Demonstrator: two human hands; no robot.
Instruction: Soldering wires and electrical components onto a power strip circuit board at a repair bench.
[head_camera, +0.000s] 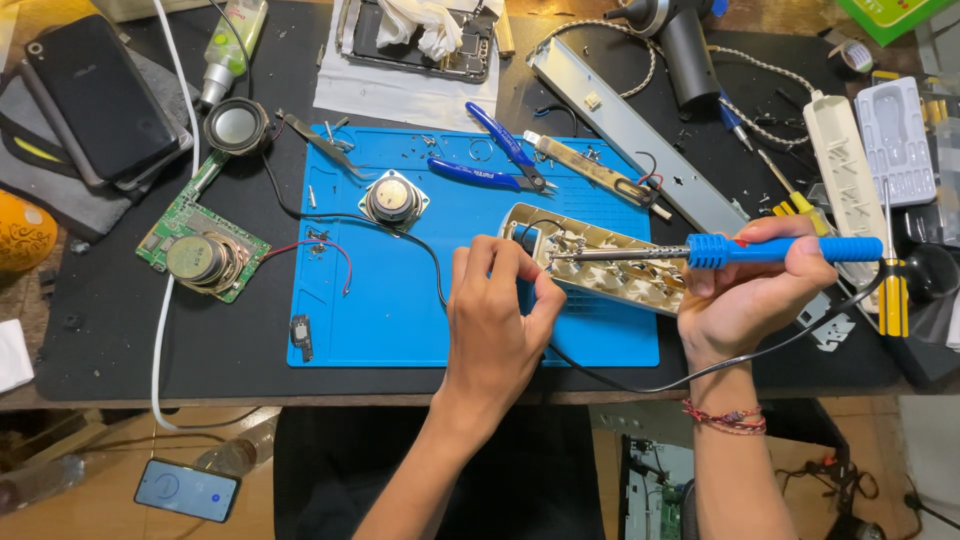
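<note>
My right hand (745, 295) grips a blue-handled soldering iron (770, 249), its metal tip reaching left into the open cream power strip housing (610, 265) on the blue work mat (400, 320). My left hand (495, 320) is pinched at the housing's left end, fingers closed on a thin black wire (425, 250) beside the iron's tip. That wire runs back to a round speaker (391, 199) on the mat.
Blue cutters (500, 160), tweezers (320, 143), a green circuit board with a speaker (203, 258), a phone (100, 95), a metal rail (640, 135), a white strip cover (848, 175) and a yellow screwdriver (893, 295) lie around the mat. The table edge runs along the front.
</note>
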